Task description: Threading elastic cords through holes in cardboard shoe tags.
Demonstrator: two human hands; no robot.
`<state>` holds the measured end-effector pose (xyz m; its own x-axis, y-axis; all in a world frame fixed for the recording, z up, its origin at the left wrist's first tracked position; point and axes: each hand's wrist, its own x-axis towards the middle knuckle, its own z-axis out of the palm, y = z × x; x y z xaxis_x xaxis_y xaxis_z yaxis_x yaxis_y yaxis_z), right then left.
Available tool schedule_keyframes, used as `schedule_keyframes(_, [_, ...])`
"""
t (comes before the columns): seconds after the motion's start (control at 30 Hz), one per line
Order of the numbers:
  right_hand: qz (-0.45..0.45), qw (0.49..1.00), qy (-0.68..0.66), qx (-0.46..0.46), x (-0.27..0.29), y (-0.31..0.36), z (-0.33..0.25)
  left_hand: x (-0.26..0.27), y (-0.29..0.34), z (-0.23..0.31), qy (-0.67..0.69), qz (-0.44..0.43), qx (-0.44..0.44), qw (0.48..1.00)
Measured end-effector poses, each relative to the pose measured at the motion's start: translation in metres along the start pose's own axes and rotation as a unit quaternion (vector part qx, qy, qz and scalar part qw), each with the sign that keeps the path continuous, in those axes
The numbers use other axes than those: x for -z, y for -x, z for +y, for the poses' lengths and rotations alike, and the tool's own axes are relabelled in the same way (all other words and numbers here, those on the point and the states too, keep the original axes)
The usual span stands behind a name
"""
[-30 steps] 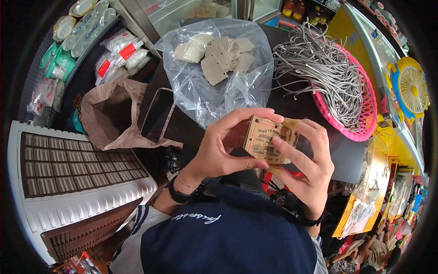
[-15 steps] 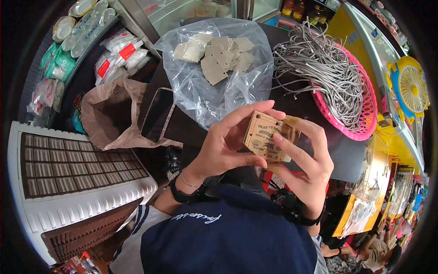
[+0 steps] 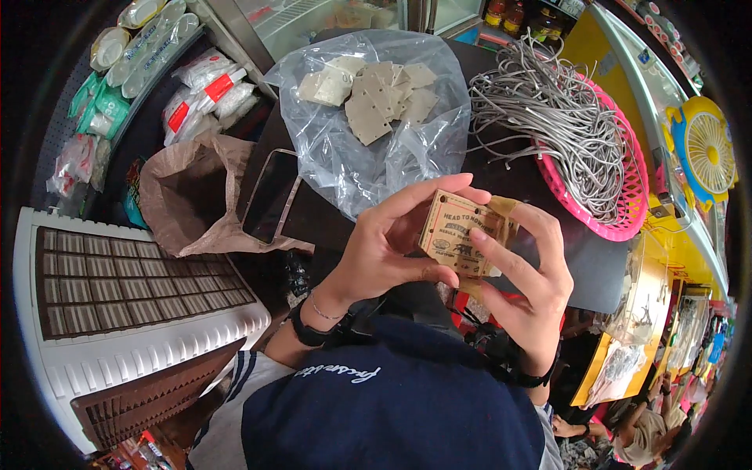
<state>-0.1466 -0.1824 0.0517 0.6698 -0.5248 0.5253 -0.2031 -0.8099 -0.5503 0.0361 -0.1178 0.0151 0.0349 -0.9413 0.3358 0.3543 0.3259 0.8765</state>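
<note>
My left hand (image 3: 385, 247) grips a small stack of brown printed card tags (image 3: 458, 235) by its left side, thumb below and fingers behind. These tags have holes along their upper edge. My right hand (image 3: 529, 270) closes on the stack's right side, one fingertip pressed to the printed face. Tan tape-like wraps cover the tips of my right index finger and thumb. Beyond my hands, a clear plastic bag (image 3: 329, 168) lies spread on the dark table, with a loose pile of beige card tags (image 3: 380, 98) on it.
A pink basket (image 3: 638, 184) heaped with grey cords (image 3: 548, 117) stands at the right. Left of the bag are a phone (image 3: 270, 196) and an open brown bag (image 3: 180, 196). A white air cooler (image 3: 149, 337) fills the lower left. A yellow fan (image 3: 705, 149) stands far right.
The stack has tilted very slightly in my hands, and my right fingers have shifted a little around it. The other things look the same.
</note>
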Motion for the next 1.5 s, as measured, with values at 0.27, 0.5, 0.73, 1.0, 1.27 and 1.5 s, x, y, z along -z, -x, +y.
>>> schedule_keyframes(0.27, [0.001,1.000,0.008,0.006,0.001,0.000,0.000,-0.002,0.000,0.001,0.002,0.006,0.008,1.000])
schedule_keyframes(0.5, [0.008,1.000,0.009,0.004,-0.001,0.000,-0.001,-0.002,0.002,-0.002,0.008,0.012,-0.010,1.000])
schedule_keyframes(0.73, [0.002,1.000,0.017,0.008,0.000,0.000,0.000,-0.002,0.001,-0.001,-0.004,0.002,-0.020,1.000])
schedule_keyframes(1.0, [0.055,0.997,0.047,0.015,-0.020,0.000,0.005,-0.006,-0.004,-0.010,0.013,0.040,0.006,0.999])
schedule_keyframes(1.27, [0.084,0.993,0.077,-0.018,-0.032,0.009,0.009,-0.014,-0.004,-0.022,-0.080,0.085,0.013,0.993])
schedule_keyframes(1.5, [0.060,0.991,0.043,-0.115,0.019,-0.001,0.024,-0.014,-0.002,-0.028,-0.063,0.193,-0.024,0.979])
